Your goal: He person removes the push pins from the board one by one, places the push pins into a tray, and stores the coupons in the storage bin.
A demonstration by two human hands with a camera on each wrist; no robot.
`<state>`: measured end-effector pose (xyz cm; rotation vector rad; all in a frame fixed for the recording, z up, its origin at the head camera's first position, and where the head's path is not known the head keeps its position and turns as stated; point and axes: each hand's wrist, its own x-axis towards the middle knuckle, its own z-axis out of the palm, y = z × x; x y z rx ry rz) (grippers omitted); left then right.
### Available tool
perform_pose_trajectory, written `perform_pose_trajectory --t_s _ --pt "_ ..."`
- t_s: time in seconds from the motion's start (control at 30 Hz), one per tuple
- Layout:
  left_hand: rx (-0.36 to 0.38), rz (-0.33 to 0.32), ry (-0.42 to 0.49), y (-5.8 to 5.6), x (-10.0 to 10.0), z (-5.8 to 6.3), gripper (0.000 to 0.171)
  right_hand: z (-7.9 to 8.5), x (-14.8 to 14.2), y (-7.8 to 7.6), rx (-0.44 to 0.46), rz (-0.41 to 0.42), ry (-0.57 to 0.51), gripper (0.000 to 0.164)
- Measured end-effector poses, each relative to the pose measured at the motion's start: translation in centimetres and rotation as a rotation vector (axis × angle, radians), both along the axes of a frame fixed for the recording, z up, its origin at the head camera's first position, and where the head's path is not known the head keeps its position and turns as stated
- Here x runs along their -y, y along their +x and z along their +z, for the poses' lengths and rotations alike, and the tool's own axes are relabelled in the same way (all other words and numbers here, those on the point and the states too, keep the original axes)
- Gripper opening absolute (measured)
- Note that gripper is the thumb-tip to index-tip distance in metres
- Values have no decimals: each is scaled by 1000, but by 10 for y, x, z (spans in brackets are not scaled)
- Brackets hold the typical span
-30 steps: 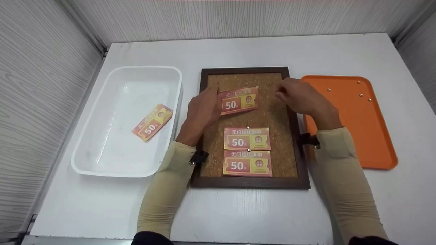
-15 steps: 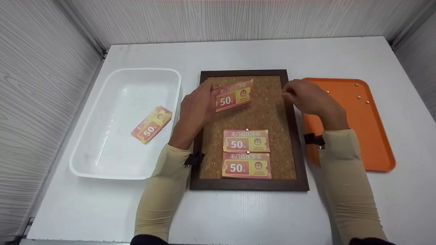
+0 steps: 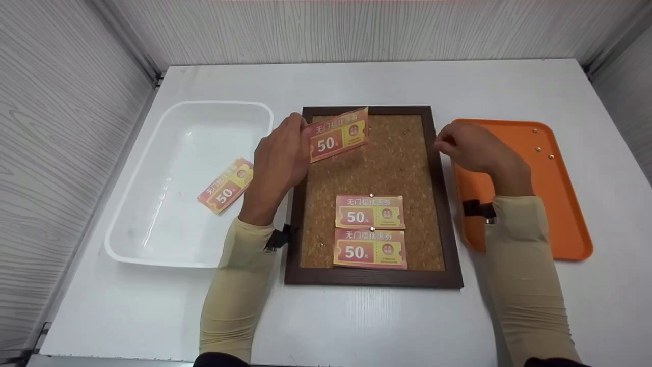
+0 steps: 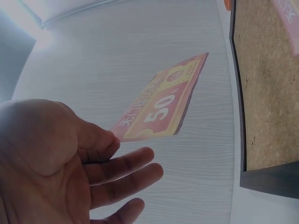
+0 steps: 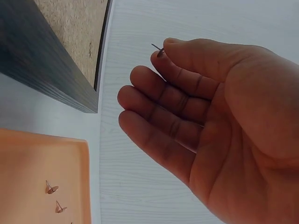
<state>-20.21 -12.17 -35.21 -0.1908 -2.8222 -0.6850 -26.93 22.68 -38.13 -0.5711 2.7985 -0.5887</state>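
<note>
My left hand [image 3: 280,165] pinches one corner of a pink and yellow 50 coupon [image 3: 338,136] between thumb and forefinger. The coupon is tilted above the upper left of a cork board [image 3: 387,163] with a dark frame. Two similar coupons, an upper one [image 3: 369,212] and a lower one [image 3: 369,248], lie on the board's lower half, each with a tack at its top edge. Right of the board, my right hand [image 3: 481,150] holds a thumbtack [image 5: 160,53] between thumb and forefinger, its point sticking outward in the right wrist view.
To the left stands a white plastic bin [image 3: 147,168] with more coupons [image 3: 226,186] inside. An orange tray [image 3: 535,204] on the right holds several loose tacks [image 3: 538,149]. Some tacks [image 3: 321,244] are also stuck in the bare cork. Grey panels [image 3: 367,30] wall the table.
My left hand has drawn the coupon left and away from the middle of the board, tilting it more. My right hand has moved right, off the cork, past the frame's right side.
</note>
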Motion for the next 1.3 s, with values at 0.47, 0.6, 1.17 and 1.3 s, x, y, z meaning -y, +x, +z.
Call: perform_pose_trajectory --t_s 0.47,0.6,1.17,1.3 --pt "23 70 28 7 17 15 33 4 -14 0 2 -6 56 31" --pt "42 89 36 7 22 17 32 5 -13 1 20 -12 63 33" --pt "108 195 77 14 51 29 29 7 -21 -1 104 -64 117 37" --pt "143 221 87 16 57 33 31 7 -23 -1 122 -70 129 38"
